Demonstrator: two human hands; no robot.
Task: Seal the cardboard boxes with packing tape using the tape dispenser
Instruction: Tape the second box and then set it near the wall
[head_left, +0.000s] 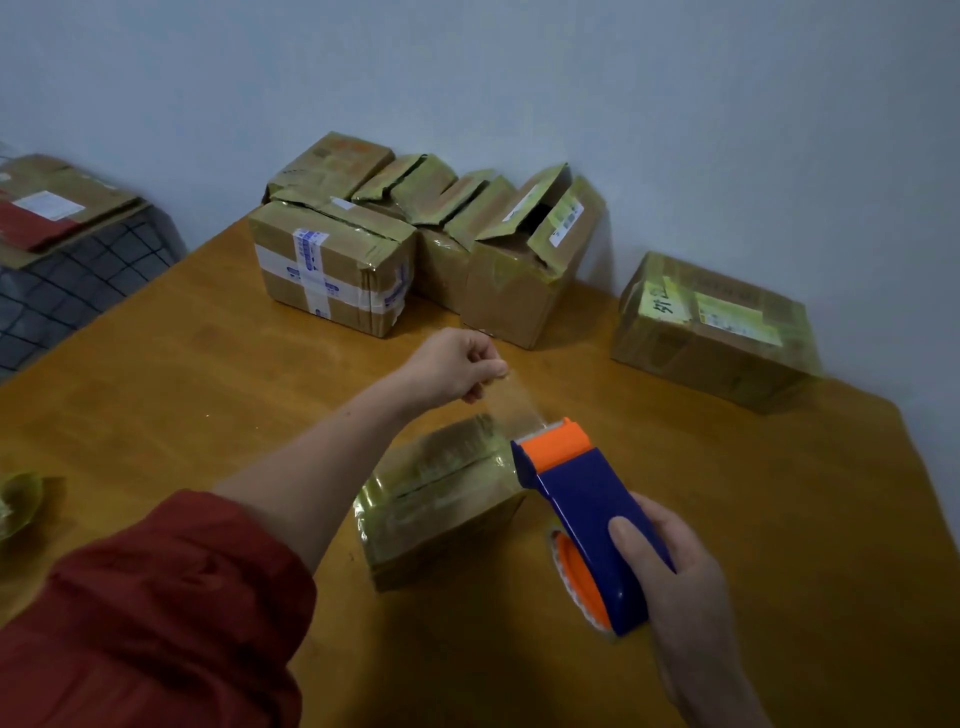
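Observation:
A small cardboard box (441, 499), wrapped in glossy clear tape with its flaps down, lies in the middle of the wooden table (208, 374). My right hand (670, 577) grips a blue and orange tape dispenser (582, 509) just right of the box. My left hand (457, 366) pinches the free end of the clear tape (514, 402), which stretches from the dispenser's orange head up over the box's far end.
Several cardboard boxes (332, 265) crowd the back of the table by the wall, some with open flaps (535, 249). One taped box (711, 332) sits at the right. A wad of used tape (18, 504) lies at the left edge. Flattened cardboard (52, 202) rests beyond the table.

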